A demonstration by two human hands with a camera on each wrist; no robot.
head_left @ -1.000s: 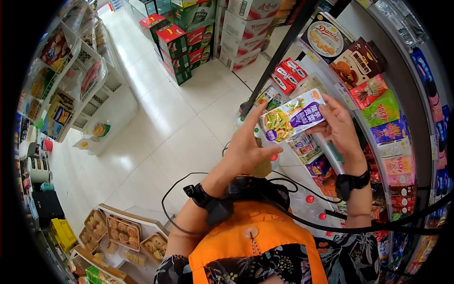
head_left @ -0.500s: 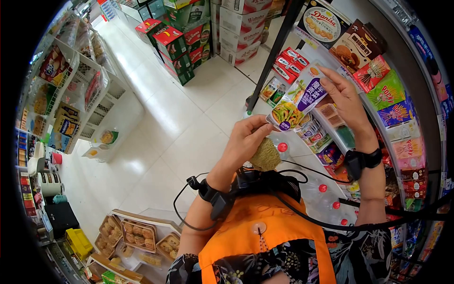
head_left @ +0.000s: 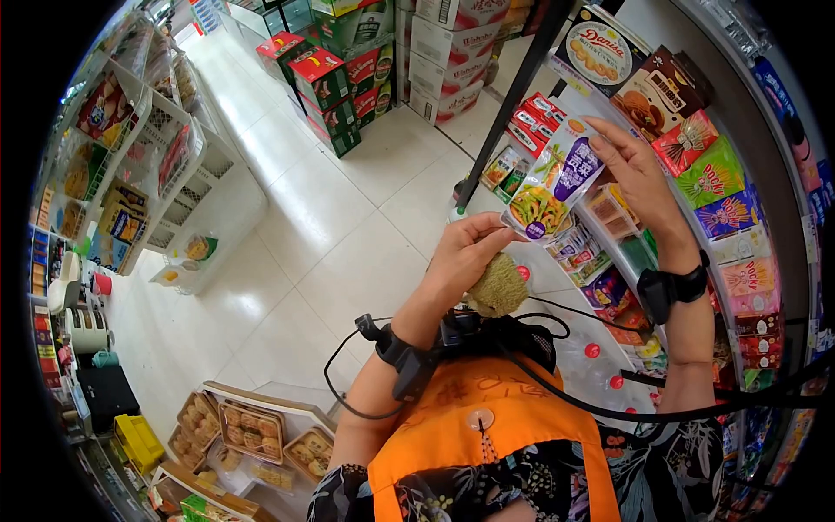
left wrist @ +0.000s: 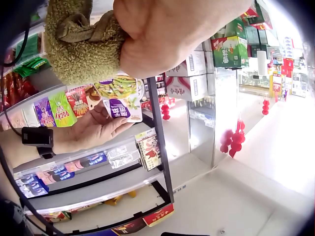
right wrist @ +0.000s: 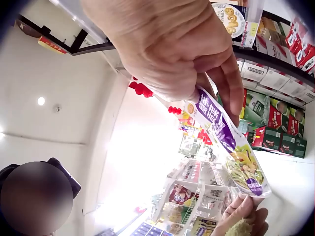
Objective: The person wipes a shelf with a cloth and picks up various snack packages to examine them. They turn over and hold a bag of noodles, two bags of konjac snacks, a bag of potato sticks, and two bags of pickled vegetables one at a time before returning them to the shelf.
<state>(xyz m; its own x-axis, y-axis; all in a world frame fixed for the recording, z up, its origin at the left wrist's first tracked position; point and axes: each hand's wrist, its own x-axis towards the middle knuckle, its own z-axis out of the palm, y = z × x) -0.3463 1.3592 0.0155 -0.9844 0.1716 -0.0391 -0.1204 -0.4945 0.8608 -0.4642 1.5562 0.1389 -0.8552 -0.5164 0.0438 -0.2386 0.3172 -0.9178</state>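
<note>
A white and purple food packet [head_left: 557, 178] with a picture of vegetables is held up between both hands, tilted, its upper end to the right. The left hand [head_left: 465, 261] pinches its lower corner between thumb and fingers. At the upper edge the right hand [head_left: 639, 178] grips it, thumb on the printed front. In the right wrist view the packet [right wrist: 231, 142] spans from the right hand [right wrist: 167, 54] down to the left fingertips. A green-brown cloth [head_left: 500, 287] hangs by the left palm; the left wrist view shows this cloth [left wrist: 83, 44] close up.
Shelves with Pocky boxes [head_left: 713, 174] and a round-labelled Danisa box [head_left: 600, 54] stand at the right. Stacked drink cartons [head_left: 326, 91] are ahead on the tiled floor [head_left: 322, 217]. White basket racks [head_left: 187, 165] line the left; trays of baked goods [head_left: 250, 428] sit at lower left. Black cables cross the apron.
The left hand, spread beside the packet a second ago, has come to pinch its lower corner. The packet has turned to a steeper tilt, and the cloth shows more by the left hand.
</note>
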